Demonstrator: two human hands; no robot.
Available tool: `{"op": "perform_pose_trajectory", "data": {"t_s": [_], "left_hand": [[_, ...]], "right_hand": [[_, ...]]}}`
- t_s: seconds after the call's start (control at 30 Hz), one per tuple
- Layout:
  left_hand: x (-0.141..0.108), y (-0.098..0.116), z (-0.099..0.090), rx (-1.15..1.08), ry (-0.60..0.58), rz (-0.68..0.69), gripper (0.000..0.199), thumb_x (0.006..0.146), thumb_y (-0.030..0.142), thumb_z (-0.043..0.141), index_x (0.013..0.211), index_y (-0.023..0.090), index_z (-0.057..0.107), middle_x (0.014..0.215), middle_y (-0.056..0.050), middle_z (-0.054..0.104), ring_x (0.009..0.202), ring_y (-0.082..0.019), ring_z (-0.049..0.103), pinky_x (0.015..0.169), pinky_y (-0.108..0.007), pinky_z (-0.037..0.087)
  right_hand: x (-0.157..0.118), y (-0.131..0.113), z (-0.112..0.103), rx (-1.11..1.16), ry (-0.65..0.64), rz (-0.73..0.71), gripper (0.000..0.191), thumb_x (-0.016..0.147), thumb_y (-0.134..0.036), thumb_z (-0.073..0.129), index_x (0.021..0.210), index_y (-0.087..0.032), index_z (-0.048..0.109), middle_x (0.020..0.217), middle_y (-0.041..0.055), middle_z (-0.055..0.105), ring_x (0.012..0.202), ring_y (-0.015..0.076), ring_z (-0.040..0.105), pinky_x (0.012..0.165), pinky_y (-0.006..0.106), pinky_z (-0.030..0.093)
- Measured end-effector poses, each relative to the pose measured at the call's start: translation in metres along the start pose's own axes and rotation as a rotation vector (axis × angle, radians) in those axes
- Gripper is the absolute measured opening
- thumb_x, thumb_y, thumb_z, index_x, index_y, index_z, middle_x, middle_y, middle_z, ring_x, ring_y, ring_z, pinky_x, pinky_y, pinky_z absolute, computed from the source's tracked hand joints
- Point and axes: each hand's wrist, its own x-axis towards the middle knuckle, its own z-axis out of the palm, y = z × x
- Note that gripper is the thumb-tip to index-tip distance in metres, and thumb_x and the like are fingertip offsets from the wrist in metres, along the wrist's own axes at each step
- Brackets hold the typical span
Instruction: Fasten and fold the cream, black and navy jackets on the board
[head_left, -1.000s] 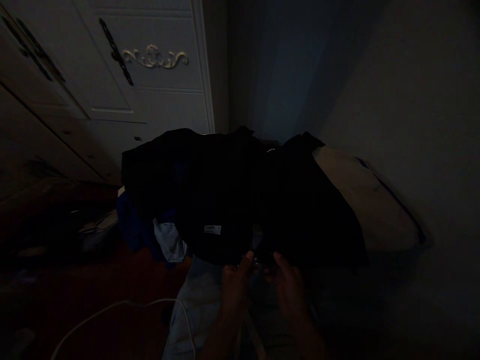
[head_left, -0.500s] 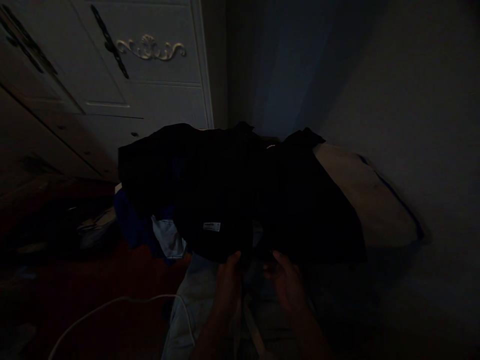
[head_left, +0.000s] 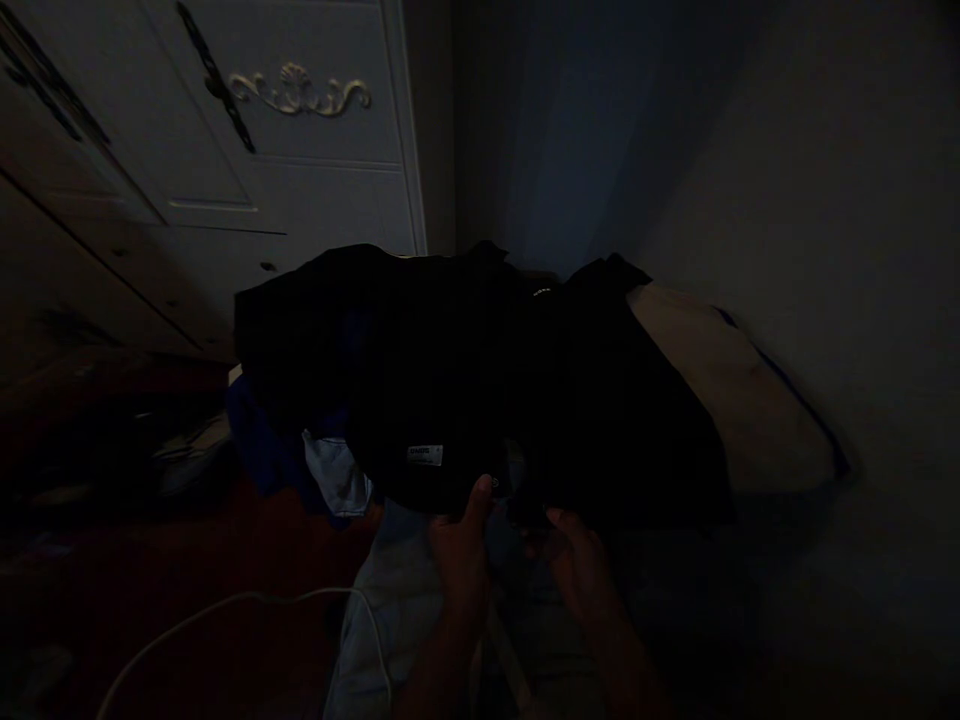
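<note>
A black collared jacket [head_left: 442, 360] lies spread in front of me, with a white label [head_left: 425, 456] low on its left side. My left hand [head_left: 463, 540] pinches the lower edge of that side, thumb on top beside a small round button [head_left: 495, 483]. Across a narrow gap, my right hand [head_left: 574, 555] grips the lower front edge of the other side between thumb and fingers. Darkness hides most of the cloth's folds and the tips of my right fingers.
A white cabinet [head_left: 330, 190] with dark handles stands behind to the left. Blue clothing [head_left: 262, 440] and a light grey cloth [head_left: 337, 475] stick out beneath the jacket. At right a pale cushion-like bundle [head_left: 720, 390] leans by the wall. A white cable [head_left: 255, 597] crosses at lower left.
My left hand has shifted slightly up and right along the jacket's edge, and the button now shows by its thumb. My right hand has moved slightly down, still gripping its side.
</note>
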Motion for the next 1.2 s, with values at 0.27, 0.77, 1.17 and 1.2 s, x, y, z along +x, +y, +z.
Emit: {"op": "perform_pose_trajectory", "data": {"t_s": [0.27,0.77,1.17,1.2], "left_hand": [[-0.001,-0.001,0.002,0.053,-0.046,0.067,0.054,0.057,0.058,0.081,0.074,0.007,0.072,0.074,-0.011,0.072,0.065,-0.018,0.065,0.058,-0.024,0.049],[0.000,0.002,-0.007,0.171,-0.045,0.165,0.052,0.064,0.062,0.072,0.063,0.010,0.069,0.063,-0.010,0.069,0.060,-0.017,0.063,0.055,-0.023,0.045],[0.001,0.001,-0.007,0.178,-0.043,0.191,0.052,0.066,0.063,0.071,0.065,0.010,0.071,0.067,-0.010,0.071,0.064,-0.020,0.066,0.059,-0.026,0.048],[0.001,-0.001,-0.007,0.182,-0.046,0.204,0.052,0.067,0.062,0.072,0.067,0.010,0.072,0.068,-0.010,0.072,0.064,-0.020,0.066,0.059,-0.026,0.048]], "right_hand": [[-0.004,0.003,0.004,0.033,0.044,-0.045,0.041,0.051,-0.040,0.084,0.078,-0.013,0.071,0.082,0.0055,0.072,0.074,0.0189,0.067,0.056,0.027,0.053],[-0.003,0.004,0.002,0.064,-0.005,-0.057,0.043,0.050,-0.042,0.086,0.080,-0.015,0.072,0.088,0.0060,0.073,0.077,0.0212,0.068,0.064,0.032,0.057],[-0.005,0.004,0.004,0.101,0.030,-0.062,0.040,0.047,-0.039,0.087,0.075,-0.015,0.071,0.084,0.0042,0.072,0.073,0.0181,0.067,0.061,0.027,0.055],[-0.005,0.005,0.004,0.096,0.034,-0.056,0.041,0.047,-0.040,0.087,0.075,-0.014,0.071,0.083,0.0047,0.072,0.073,0.0184,0.068,0.061,0.028,0.055]]}}
